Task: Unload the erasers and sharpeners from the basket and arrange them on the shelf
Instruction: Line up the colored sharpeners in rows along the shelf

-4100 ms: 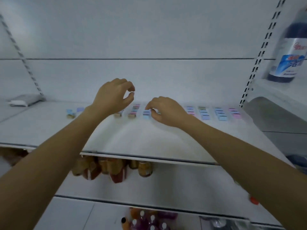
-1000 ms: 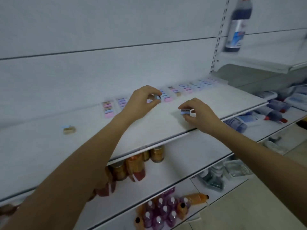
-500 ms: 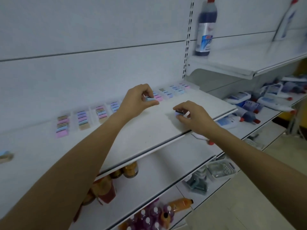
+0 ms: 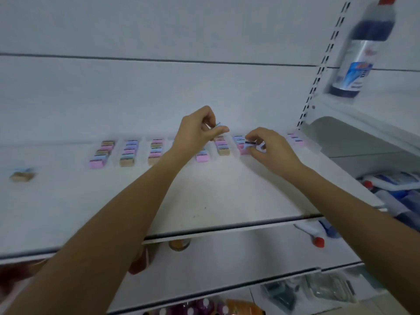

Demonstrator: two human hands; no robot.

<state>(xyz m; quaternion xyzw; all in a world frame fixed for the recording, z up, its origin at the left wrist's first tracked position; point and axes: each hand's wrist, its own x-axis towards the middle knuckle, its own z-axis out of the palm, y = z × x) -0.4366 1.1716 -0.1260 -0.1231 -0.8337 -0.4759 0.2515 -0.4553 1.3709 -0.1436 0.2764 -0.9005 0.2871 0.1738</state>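
Two small pieces are in hand at once. The left hand (image 4: 200, 130) has its fingers curled and pinches a thin pale-blue piece (image 4: 218, 125) between thumb and fingertips, held up just above the back of the shelf (image 4: 204, 196). The right hand (image 4: 270, 148) is lower and pinches a blue piece with a dark band (image 4: 249, 144) at the front end of one of the columns, touching or all but touching the pink one there. Whether either piece is an eraser or a sharpener is too small to tell.

Around the hands, several short columns of pink, blue and tan pieces (image 4: 129, 153) run in a row along the back of the shelf, each neatly stacked front to back. One column is partly hidden behind the left wrist. Far off to the left, well apart from the row, a lone tan and blue bit (image 4: 21, 175) sits by itself.

By the look of it the job is well advanced, and these two pieces are being added to the line. The stray bit probably wants bringing in too. The basket is out of sight, so how much remains in it cannot be told.
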